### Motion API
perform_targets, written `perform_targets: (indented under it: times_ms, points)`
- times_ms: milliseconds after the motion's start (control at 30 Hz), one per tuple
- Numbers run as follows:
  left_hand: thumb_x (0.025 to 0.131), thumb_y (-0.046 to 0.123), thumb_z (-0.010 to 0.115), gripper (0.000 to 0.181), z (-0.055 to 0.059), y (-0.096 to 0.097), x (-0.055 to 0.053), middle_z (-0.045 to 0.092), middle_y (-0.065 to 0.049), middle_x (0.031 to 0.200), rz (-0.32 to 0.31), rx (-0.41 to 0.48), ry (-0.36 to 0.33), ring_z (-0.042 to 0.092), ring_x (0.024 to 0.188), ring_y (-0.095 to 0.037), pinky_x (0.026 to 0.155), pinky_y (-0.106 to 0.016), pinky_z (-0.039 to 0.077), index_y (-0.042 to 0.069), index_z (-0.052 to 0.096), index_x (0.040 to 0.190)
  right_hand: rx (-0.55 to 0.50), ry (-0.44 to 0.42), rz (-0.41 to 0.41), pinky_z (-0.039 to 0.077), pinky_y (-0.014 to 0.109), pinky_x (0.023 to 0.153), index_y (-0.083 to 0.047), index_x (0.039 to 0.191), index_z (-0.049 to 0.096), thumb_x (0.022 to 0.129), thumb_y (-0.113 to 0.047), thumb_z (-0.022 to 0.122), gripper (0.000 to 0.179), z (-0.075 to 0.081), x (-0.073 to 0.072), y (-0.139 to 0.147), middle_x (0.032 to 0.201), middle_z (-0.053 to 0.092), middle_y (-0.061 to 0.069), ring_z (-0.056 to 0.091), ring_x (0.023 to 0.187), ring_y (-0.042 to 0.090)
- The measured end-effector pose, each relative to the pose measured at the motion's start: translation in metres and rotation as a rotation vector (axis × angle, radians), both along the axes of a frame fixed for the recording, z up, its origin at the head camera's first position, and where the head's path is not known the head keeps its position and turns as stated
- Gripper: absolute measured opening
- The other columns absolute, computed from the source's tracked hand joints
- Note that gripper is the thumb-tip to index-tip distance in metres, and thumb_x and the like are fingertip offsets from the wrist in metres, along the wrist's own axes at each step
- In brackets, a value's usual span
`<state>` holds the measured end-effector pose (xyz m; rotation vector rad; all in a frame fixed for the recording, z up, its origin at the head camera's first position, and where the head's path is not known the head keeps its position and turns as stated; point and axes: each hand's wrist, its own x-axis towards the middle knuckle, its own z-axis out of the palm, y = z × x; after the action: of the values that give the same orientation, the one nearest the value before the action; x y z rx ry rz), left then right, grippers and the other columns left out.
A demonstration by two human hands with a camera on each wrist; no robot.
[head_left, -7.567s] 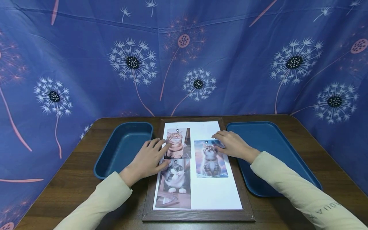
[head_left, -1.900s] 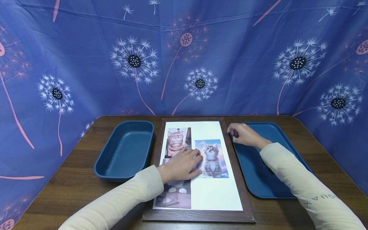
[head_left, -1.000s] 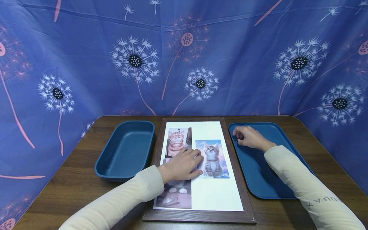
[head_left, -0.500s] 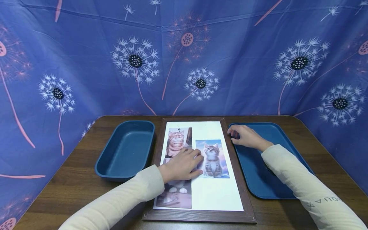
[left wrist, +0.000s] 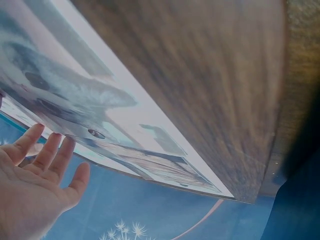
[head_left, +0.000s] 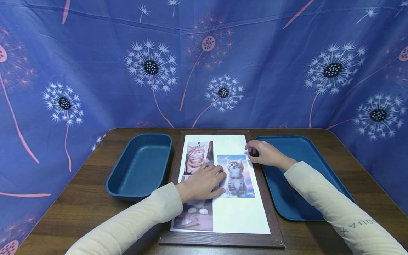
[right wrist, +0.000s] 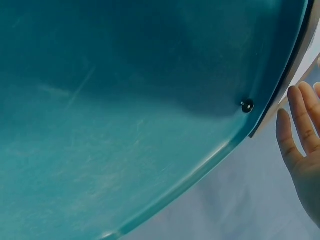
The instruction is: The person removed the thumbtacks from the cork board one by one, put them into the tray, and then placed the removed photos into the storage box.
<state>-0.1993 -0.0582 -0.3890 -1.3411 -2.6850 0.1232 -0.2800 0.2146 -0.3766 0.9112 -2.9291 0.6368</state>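
A white board (head_left: 239, 219) in a dark wooden frame lies on the table with three cat photos. My left hand (head_left: 202, 184) lies across it, fingertips at the left edge of the grey kitten photo (head_left: 238, 180), palm covering part of the lower-left cat photo (head_left: 194, 222). Above is an orange cat photo (head_left: 195, 159) with a small round stud (head_left: 199, 144) at its top. My right hand (head_left: 266, 154) hovers by the kitten photo's upper right corner, fingers loosely bent, nothing seen in them. A small shiny dark stud (right wrist: 247, 106) lies in the blue tray (right wrist: 125, 165).
A deep blue bin (head_left: 140, 170) stands left of the board. The shallow blue tray's near part (head_left: 306, 209) lies right of it, partly under my right forearm. Behind the table hangs a blue cloth (head_left: 255, 117) with dandelions.
Since the oldest frame the stud has left the kitten photo, and my left hand has moved right onto the photos. My right hand has come from the tray back to the board's right edge.
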Motion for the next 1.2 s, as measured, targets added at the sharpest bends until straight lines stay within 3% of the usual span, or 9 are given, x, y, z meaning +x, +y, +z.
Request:
perform_targets:
  times_ms: [467,833,1200]
  points:
    - [0.092,0.05,0.041,0.05,-0.002,0.0,-0.001,0.051,-0.002,0.125,0.002,-0.005,0.004,0.05,0.114,-0.021,0.097,-0.039,0.039,0.015,0.049,0.127,0.007,0.001,0.045,0.048,0.036,0.075,-0.006,0.11,0.059,0.079,-0.016,0.069,0.034,-0.006,0.005,-0.016,0.102,0.06,0.007,0.056,0.089,0.02]
    - [0.091,0.05,0.042,0.051,0.001,0.0,0.0,0.051,-0.002,0.124,0.009,-0.014,-0.001,0.05,0.114,-0.021,0.097,-0.039,0.039,0.015,0.049,0.127,0.055,-0.042,0.016,0.047,0.042,0.08,-0.008,0.114,0.057,0.079,-0.02,0.07,0.039,-0.004,0.012,-0.025,0.106,0.06,0.007,0.053,0.097,0.022]
    - [0.091,0.051,0.043,0.051,0.001,0.002,0.002,0.051,-0.002,0.124,0.031,-0.039,0.002,0.052,0.113,-0.021,0.098,-0.041,0.038,0.015,0.048,0.128,0.04,-0.051,0.006,0.048,0.039,0.077,-0.005,0.115,0.056,0.078,-0.017,0.071,0.041,-0.003,0.012,-0.027,0.104,0.059,0.008,0.055,0.091,0.021]
